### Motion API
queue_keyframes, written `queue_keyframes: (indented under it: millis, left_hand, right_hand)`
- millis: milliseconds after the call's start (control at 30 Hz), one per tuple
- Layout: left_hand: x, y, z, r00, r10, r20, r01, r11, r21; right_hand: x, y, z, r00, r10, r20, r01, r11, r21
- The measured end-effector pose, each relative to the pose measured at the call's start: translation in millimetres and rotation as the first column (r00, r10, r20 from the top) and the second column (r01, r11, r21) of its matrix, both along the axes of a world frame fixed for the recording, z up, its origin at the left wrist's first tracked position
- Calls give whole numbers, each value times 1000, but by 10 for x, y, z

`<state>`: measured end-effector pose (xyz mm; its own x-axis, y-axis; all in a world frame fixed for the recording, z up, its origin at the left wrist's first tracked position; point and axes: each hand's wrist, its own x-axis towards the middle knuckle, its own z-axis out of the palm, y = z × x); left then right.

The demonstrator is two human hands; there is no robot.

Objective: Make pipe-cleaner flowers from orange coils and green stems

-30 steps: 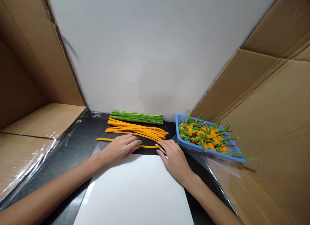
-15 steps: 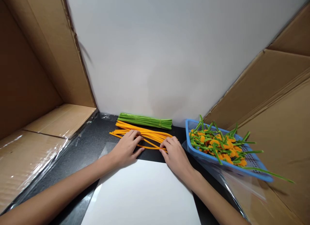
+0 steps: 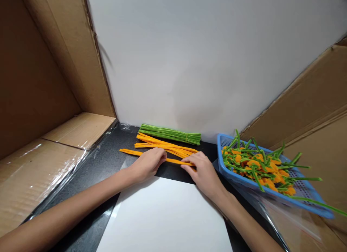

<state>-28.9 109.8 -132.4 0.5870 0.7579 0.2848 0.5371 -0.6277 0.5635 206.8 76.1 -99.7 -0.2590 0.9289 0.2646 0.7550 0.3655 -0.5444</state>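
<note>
Both hands grip the same orange pipe cleaners [image 3: 173, 161], which run side by side just above the white sheet [image 3: 168, 216]; how many there are is hard to make out. My left hand [image 3: 150, 163] pinches them near the middle, and their left ends stick out past it. Closed on the right part is my right hand [image 3: 202, 170], thumb below and fingers above. Right behind the hands lies a loose pile of orange pipe cleaners [image 3: 165, 146]. Behind that pile is a tied bundle of green pipe cleaners [image 3: 169, 133].
To the right, a blue plastic basket [image 3: 221, 165] holds several orange-and-green pipe cleaner pieces [image 3: 255, 163], with green stems over its rim. A clear plastic bag [image 3: 292, 219] lies under it. Cardboard panels [image 3: 62, 53] stand at both sides, and a white wall [image 3: 173, 56] at the back.
A single orange pipe cleaner lay between the hands at first. Both hands then reached to the orange pile, and now hold orange pipe cleaners apart from it. The view has shifted left.
</note>
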Motion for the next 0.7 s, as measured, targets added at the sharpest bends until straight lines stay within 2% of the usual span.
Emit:
queue_keyframes:
  millis: [67,100,167,233,300,333,400,500,567,633,700]
  left_hand:
    - [3,-19,136,991,18,132,3,988,-157]
    - [12,-42,219,978,29,205,15,977,-211]
    - [45,-117,391,943,50,330,40,965,-260]
    - [86,-216,534,936,33,351,63,964,-258]
    - [125,-315,622,955,5,298,65,973,-224]
    - [141,-357,646,963,-12,270,69,977,-203]
    - [162,-418,664,973,-47,224,85,983,-161]
    - [177,-455,678,985,-108,134,123,987,-106]
    - [197,-459,703,989,-128,67,134,988,-81]
    - [245,-456,736,990,-124,61,128,990,-62]
    - [327,-453,767,985,-112,128,118,992,-40]
  right_hand:
    - [20,20,112,951,-69,-302,51,996,-68]
    - [21,20,173,877,-114,-468,65,991,-121]
    - [-3,-6,293,648,-193,-737,39,975,-220]
    - [-62,-58,396,434,-223,-873,-22,966,-257]
    - [-143,-116,474,315,-205,-927,-79,967,-241]
    - [-186,-140,505,295,-185,-937,-100,970,-223]
    - [-265,-171,560,311,-122,-943,-117,979,-166]
    - [-357,-175,633,403,-16,-915,-107,992,-65]
    - [-405,-163,673,439,11,-899,-100,994,-37]
    - [-447,-147,695,451,21,-892,-94,995,-25]
    - [-484,-134,704,464,32,-885,-98,995,-16]
